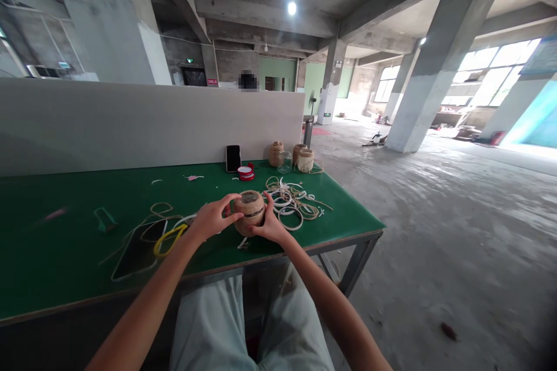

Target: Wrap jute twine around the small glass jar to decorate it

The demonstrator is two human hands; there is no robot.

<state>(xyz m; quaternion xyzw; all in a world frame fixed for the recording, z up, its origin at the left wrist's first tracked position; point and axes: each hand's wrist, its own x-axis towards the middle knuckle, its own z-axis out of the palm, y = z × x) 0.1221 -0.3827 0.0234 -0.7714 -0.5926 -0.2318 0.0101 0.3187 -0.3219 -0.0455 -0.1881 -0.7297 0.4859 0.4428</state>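
Observation:
A twine-wrapped jar (pixel 249 221) stands near the front edge of the green table, with a dark band showing around its upper part. My left hand (pixel 216 218) grips it from the left, thumb and fingers curved against its side. From the right, my right hand (pixel 270 224) holds the same jar, thumb low and fingers higher up. To the right lies a loose heap of twine (pixel 300 203) mixed with white rings (pixel 290 218). Yellow-handled scissors (pixel 169 240) lie left of my left forearm, partly over a dark tablet-like panel (pixel 137 249); their blades are hard to make out.
At the table's (pixel 348 208) back right stand several wrapped jars (pixel 306 160) and a clear glass jar (pixel 285 162). A phone (pixel 233 158) leans on the white partition (pixel 152 124) beside red-and-white tape rolls (pixel 246 172). A green tool (pixel 104 219) lies left.

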